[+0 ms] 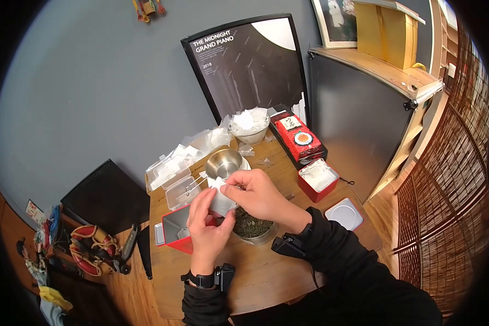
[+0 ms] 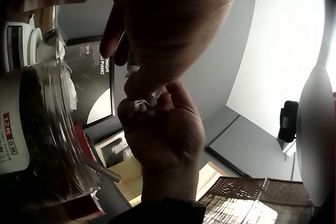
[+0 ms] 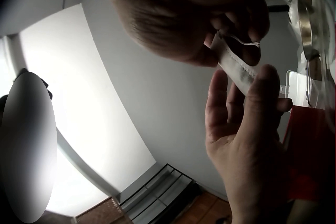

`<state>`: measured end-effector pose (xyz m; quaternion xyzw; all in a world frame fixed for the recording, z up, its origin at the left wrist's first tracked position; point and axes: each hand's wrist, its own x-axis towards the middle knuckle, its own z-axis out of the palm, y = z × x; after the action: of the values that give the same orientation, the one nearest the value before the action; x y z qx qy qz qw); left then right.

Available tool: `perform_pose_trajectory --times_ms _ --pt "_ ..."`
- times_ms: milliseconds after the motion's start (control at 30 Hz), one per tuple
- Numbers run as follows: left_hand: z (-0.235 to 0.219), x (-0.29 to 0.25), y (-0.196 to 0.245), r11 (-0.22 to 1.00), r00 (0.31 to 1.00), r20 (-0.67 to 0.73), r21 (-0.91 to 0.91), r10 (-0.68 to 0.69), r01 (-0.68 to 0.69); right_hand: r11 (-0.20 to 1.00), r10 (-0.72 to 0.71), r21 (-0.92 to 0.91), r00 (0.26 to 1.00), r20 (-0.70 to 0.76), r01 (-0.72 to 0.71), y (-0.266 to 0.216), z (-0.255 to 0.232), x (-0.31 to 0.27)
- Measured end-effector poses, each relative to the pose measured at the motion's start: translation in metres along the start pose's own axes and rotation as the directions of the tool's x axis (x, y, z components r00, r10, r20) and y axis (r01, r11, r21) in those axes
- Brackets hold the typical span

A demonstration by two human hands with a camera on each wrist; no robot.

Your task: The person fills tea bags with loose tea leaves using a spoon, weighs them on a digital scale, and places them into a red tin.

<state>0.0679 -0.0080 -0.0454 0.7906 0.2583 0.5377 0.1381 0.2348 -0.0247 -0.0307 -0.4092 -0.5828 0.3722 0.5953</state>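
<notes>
- At the left, an open red tin (image 1: 180, 245) is stood on the wooden table (image 1: 244, 296), with an open clear plastic box (image 1: 177, 199) placed just behind it.
- By the left hand (image 1: 207, 224), the body of a small white pouch (image 1: 221, 205) is pinched between thumb and fingers.
- The pouch is held up between both hands, in front of a metal bowl (image 1: 223, 161).
- Dark dried leaves (image 1: 251, 223) are contained in a glass jar (image 1: 258, 239), partly covered from view by the hands.
- By the right hand (image 1: 259, 196), the pouch's upper edge is gripped with the fingertips drawn close together.
- Farther right, a red package (image 1: 294, 133) is laid behind a second red tin (image 1: 312, 194), by which white material is held.
</notes>
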Motion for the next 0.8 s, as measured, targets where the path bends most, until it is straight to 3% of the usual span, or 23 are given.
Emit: perform_pose_trajectory --times_ms 100,200,267,300,367,500,567,700,800 --pt "-0.001 0.001 -0.001 1.000 1.000 -0.012 -0.016 -0.012 0.012 1.000 -0.003 0.012 1.000 -0.014 0.003 -0.001 0.000 0.000" --pt "-0.004 -0.001 -0.014 0.983 0.997 -0.020 -0.168 -0.075 0.071 0.998 -0.028 0.052 0.996 -0.081 0.032 -0.008 0.001 0.000" --pt "-0.010 0.001 -0.019 0.916 0.977 0.084 -0.342 -0.194 0.211 0.998 0.021 0.053 0.998 -0.059 -0.018 -0.016 -0.002 -0.001" --pt "-0.011 0.005 -0.015 0.916 0.978 0.085 -0.342 -0.192 0.209 0.998 0.019 0.053 0.998 -0.061 -0.015 -0.015 -0.002 -0.001" --pt "-0.013 0.018 -0.004 0.703 0.918 0.166 -0.600 -0.360 0.383 0.976 -0.201 -0.110 0.969 -0.145 0.186 -0.010 0.000 -0.001" --pt "-0.016 0.029 -0.005 0.596 0.875 0.262 -0.650 -0.407 0.472 0.917 -0.340 -0.264 0.931 -0.130 0.298 -0.007 -0.004 -0.002" --pt "-0.014 0.029 -0.008 0.583 0.861 0.274 -0.644 -0.428 0.495 0.865 -0.456 -0.310 0.876 -0.159 0.394 -0.004 -0.003 0.000" --pt "-0.013 0.029 -0.011 0.487 0.830 0.339 -0.686 -0.443 0.540 0.918 -0.360 -0.241 0.918 -0.166 0.316 -0.005 -0.003 -0.001" --pt "-0.016 0.030 -0.018 0.418 0.777 0.409 -0.672 -0.478 0.611 0.859 -0.451 -0.334 0.883 -0.132 0.389 0.003 -0.005 0.003"
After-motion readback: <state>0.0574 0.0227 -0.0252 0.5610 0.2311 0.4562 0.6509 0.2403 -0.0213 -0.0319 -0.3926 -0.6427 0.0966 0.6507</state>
